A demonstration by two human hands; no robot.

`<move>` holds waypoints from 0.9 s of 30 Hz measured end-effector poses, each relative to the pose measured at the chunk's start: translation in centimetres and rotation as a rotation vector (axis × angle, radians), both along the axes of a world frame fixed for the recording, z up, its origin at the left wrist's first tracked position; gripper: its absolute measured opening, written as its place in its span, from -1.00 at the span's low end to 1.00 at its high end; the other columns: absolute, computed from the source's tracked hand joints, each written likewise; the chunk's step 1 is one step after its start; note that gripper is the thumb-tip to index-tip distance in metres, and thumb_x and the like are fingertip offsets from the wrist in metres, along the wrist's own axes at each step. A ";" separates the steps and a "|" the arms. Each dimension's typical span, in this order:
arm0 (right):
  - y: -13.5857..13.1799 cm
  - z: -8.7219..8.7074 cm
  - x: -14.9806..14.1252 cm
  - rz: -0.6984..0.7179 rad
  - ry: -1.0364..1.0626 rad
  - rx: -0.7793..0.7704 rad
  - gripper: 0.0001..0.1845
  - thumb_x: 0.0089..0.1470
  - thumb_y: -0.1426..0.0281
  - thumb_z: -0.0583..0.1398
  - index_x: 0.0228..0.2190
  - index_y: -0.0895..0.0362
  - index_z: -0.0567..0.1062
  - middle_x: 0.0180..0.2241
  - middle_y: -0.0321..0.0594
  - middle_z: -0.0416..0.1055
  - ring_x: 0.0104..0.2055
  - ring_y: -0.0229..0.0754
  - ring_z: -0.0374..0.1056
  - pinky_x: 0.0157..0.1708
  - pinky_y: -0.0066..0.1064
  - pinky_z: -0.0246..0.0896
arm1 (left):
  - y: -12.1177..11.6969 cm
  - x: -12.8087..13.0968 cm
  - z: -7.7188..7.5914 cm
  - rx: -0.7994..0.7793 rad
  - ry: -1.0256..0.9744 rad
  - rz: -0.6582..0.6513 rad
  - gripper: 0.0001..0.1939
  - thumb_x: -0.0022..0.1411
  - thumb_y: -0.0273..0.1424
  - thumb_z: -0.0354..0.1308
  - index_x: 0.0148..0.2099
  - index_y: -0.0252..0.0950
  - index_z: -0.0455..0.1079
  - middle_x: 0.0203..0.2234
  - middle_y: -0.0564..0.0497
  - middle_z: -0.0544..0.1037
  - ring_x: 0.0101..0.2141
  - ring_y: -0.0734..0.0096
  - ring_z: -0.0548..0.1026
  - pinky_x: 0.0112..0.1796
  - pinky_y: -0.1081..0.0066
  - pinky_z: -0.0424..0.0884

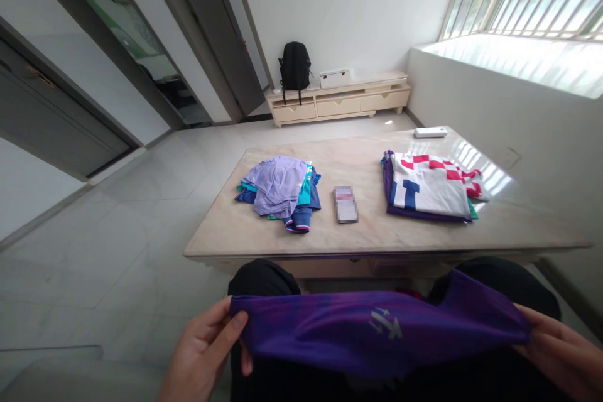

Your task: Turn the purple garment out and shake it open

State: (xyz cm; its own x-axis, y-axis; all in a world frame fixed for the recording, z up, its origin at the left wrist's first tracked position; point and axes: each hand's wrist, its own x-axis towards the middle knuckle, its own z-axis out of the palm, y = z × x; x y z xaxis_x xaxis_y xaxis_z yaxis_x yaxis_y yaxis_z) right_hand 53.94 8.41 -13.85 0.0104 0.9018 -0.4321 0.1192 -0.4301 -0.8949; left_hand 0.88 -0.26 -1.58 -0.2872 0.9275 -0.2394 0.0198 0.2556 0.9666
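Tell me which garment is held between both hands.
The purple garment with pale arrow marks; garments in the left pile and right pile lie on the table.

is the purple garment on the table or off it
Off it: the purple garment is stretched between the left hand and right hand, nearer the camera than the table.
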 end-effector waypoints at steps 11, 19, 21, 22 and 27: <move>0.4 2.5 -2.3 -0.033 -0.047 -0.226 -0.56 -0.37 -0.08 0.40 -0.46 -0.07 0.76 -0.18 -0.02 0.67 -0.08 0.29 0.58 -0.22 -0.19 0.59 | -0.2 0.1 0.3 0.015 -0.002 0.106 -0.66 0.20 -0.12 0.36 -0.27 -0.33 0.52 -0.61 0.06 0.50 -0.66 0.48 0.41 -0.60 0.54 0.36; -0.1 3.2 -3.6 0.371 -0.222 -0.065 -0.60 -0.29 0.01 0.45 -0.46 0.03 0.74 -0.39 -0.14 0.66 -0.31 0.11 0.59 -0.32 -0.32 0.57 | 0.1 -0.1 -0.7 0.030 0.049 0.116 -0.63 0.19 -0.08 0.35 -0.33 -0.31 0.48 -0.66 0.08 0.47 -0.66 0.45 0.40 -0.58 0.51 0.36; 0.1 3.2 -3.4 0.326 -0.246 0.010 -0.64 -0.28 0.04 0.46 -0.50 0.04 0.71 -0.43 -0.16 0.63 -0.37 0.06 0.55 -0.39 -0.36 0.55 | 0.5 -0.1 -0.8 0.055 0.107 0.107 -0.64 0.22 -0.08 0.33 -0.32 -0.31 0.48 -0.66 0.09 0.47 -0.65 0.46 0.42 -0.55 0.52 0.37; 0.3 3.4 -3.3 0.278 -0.261 0.053 -0.64 -0.28 0.04 0.46 -0.48 0.04 0.70 -0.42 -0.17 0.63 -0.37 0.03 0.54 -0.41 -0.38 0.53 | 0.9 -0.1 -0.7 0.067 0.136 0.114 -0.65 0.22 -0.09 0.33 -0.28 -0.30 0.49 -0.66 0.10 0.47 -0.66 0.48 0.40 -0.56 0.53 0.34; 1.7 5.6 -2.5 0.073 -0.275 0.201 -0.50 -0.11 -0.04 0.38 -0.22 0.03 0.63 -0.56 -0.22 0.45 -0.55 -0.15 0.33 -0.61 -0.43 0.29 | 3.2 -0.2 0.9 0.134 0.255 0.181 -0.63 0.18 -0.11 0.36 -0.10 -0.28 0.53 -0.73 0.17 0.39 -0.74 0.51 0.29 -0.64 0.52 0.21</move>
State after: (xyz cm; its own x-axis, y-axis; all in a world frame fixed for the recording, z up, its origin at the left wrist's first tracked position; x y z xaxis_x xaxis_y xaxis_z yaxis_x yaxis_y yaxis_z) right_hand 51.42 10.11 -8.29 0.0336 0.9712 -0.2360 0.3916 -0.2300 -0.8909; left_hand 0.68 2.95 -0.73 -0.4850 0.8743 -0.0177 0.2310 0.1476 0.9617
